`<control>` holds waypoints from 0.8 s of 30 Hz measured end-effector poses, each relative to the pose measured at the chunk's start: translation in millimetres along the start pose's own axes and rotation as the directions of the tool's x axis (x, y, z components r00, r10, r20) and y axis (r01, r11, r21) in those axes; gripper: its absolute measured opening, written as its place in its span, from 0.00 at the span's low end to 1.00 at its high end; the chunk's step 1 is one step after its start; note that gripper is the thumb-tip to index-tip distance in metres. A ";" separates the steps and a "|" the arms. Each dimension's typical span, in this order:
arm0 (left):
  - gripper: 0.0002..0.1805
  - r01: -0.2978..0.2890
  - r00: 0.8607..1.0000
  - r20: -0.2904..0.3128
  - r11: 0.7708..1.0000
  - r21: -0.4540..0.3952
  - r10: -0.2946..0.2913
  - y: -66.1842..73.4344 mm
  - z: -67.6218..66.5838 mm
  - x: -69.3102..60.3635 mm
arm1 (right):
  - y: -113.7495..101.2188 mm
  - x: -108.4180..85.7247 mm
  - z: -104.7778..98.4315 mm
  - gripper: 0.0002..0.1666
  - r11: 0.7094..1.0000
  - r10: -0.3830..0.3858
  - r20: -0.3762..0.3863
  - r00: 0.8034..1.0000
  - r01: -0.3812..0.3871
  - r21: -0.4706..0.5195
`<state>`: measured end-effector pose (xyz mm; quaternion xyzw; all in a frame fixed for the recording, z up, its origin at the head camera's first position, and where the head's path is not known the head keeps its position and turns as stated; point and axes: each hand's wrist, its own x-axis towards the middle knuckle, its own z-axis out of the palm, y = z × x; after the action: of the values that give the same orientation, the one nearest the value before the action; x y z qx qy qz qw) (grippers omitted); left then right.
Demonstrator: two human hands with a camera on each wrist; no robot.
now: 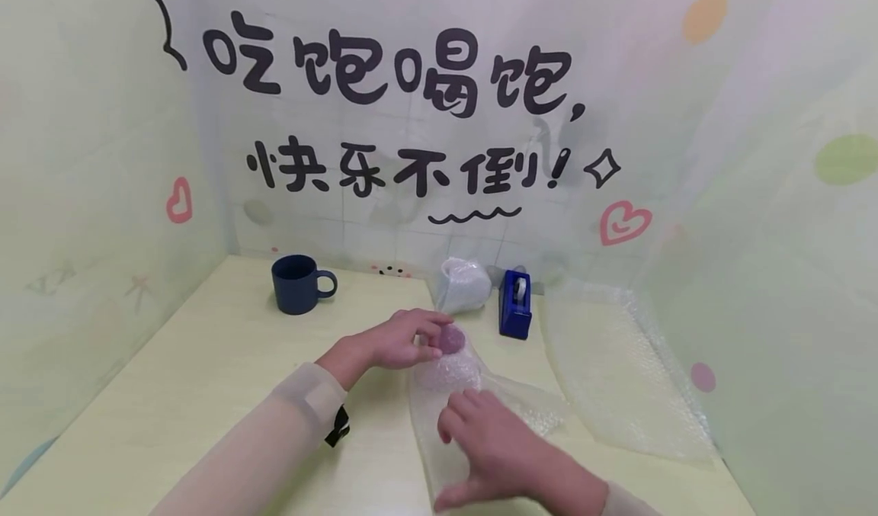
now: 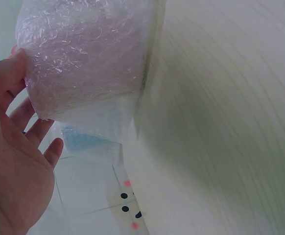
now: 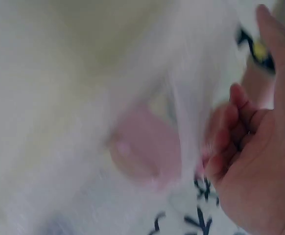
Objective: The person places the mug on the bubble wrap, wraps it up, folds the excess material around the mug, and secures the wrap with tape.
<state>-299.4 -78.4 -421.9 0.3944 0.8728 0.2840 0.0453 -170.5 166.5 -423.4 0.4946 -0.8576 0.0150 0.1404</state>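
Note:
A pink cup (image 1: 451, 339) lies partly rolled in a sheet of bubble wrap (image 1: 449, 375), one round end showing. My left hand (image 1: 405, 338) holds that end, thumb and forefinger at its left side. The left wrist view has the fingers of this hand (image 2: 15, 137) against the edge of the wrapped cup (image 2: 83, 63). Nearer to me, my right hand (image 1: 497, 443) hovers over the loose wrap, thumb spread and fingers loosely bent, holding nothing visible. In the right wrist view, the wrap is blurred beside the right hand (image 3: 260, 147).
Behind the cup stands another bubble-wrapped object (image 1: 465, 285), with a blue tape dispenser (image 1: 515, 304) to its right. A dark blue mug (image 1: 295, 283) sits at the back left. Another bubble wrap sheet (image 1: 617, 371) lies flat along the right side of the table (image 1: 206, 379).

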 end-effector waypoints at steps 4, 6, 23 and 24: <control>0.10 0.026 1.000 0.006 0.999 -0.039 -0.026 -0.1 0.6 0.1 | -17.7 -14.2 23.9 0.36 0.982 -0.100 -0.012 0.995 0.097 -0.164; 0.10 0.038 0.999 0.009 0.997 -0.063 -0.037 -0.1 1.0 -0.2 | -19.9 -16.4 31.9 0.30 0.972 -0.131 -0.052 0.990 0.118 -0.205; 0.08 0.078 0.996 -0.018 0.980 -0.185 -0.082 -4.4 2.7 -7.6 | 43.9 50.7 -10.2 0.12 0.983 -0.022 -0.376 0.927 -0.048 -0.175; 0.09 0.085 0.996 -0.017 0.976 -0.200 -0.090 -4.9 3.0 -8.0 | 48.8 55.4 -10.5 0.12 0.983 0.005 -0.380 0.925 -0.074 -0.168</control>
<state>-296.3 -85.4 -428.1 0.3453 0.8570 0.3728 0.0856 -235.8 146.4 -393.6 0.4503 -0.8220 0.0357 0.3467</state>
